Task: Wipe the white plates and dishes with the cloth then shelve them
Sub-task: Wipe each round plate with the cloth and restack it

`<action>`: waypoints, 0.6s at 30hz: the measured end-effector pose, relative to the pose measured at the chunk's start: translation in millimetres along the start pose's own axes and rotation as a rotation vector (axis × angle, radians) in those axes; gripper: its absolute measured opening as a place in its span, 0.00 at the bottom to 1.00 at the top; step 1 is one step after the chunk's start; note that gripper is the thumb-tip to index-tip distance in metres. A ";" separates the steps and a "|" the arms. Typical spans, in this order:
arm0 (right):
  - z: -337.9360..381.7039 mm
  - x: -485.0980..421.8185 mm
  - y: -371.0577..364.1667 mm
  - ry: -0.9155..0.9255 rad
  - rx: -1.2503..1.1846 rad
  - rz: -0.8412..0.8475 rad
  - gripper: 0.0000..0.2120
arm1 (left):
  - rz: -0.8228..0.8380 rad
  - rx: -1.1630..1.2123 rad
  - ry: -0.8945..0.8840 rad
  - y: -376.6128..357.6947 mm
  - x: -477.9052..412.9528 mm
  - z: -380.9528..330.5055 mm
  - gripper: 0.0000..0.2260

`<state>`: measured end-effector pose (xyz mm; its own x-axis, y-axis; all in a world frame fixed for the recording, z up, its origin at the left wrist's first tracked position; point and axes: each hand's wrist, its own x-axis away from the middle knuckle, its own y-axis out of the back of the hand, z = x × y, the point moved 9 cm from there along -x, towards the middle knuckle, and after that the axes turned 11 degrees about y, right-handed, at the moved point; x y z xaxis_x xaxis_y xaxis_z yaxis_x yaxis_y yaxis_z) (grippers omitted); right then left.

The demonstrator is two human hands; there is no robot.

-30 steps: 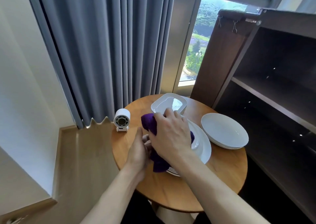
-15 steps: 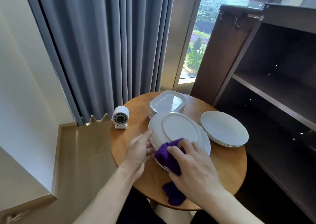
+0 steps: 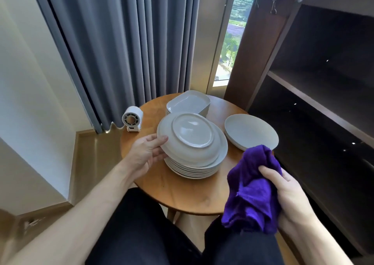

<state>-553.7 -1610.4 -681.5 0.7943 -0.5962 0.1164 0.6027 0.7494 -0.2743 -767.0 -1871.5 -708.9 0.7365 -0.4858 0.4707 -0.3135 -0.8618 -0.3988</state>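
Fingers [image 3: 159,155] of the left hand [image 3: 145,153] curl under the left rim of the top plate [image 3: 192,137] while the thumb lies over the edge, so the hand pinches the plate. That white plate is upside down, its foot ring facing up, and sits slightly tilted on a stack of plates [image 3: 192,170] in the middle of the round wooden worktop [image 3: 182,194].

The right hand [image 3: 287,196] is off the worktop's near right edge, above the person's lap, its fingers closed round a bunched purple cloth [image 3: 253,187] that hangs down from the grip. The cloth touches no dish.

Behind the stack, toward the window, lies a pile of square dishes [image 3: 189,102]. To the right of the stack, apart from it, is a low pile of shallow plates [image 3: 251,131], next to the dark wooden shelf unit [image 3: 315,94]. A small white fan [image 3: 132,121] stands at the worktop's left edge, in front of the grey curtain [image 3: 131,42].
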 end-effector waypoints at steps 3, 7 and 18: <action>-14.1 4.9 -0.4 -0.186 -0.189 0.021 0.12 | -0.030 -0.015 -0.001 -2.9 3.7 -0.7 0.21; -29.5 9.2 -12.2 -0.286 -0.388 0.097 0.16 | -0.057 0.005 -0.013 -9.0 7.6 -7.0 0.23; -22.1 4.1 -4.7 -0.349 -0.360 0.163 0.17 | -0.121 -0.174 -0.214 -68.1 25.0 -47.3 0.27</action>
<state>-554.9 -1622.8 -700.8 0.8908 -0.3027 0.3388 0.4534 0.6418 -0.6185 -755.6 -1831.9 -632.7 0.8785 -0.3524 0.3225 -0.3006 -0.9325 -0.2001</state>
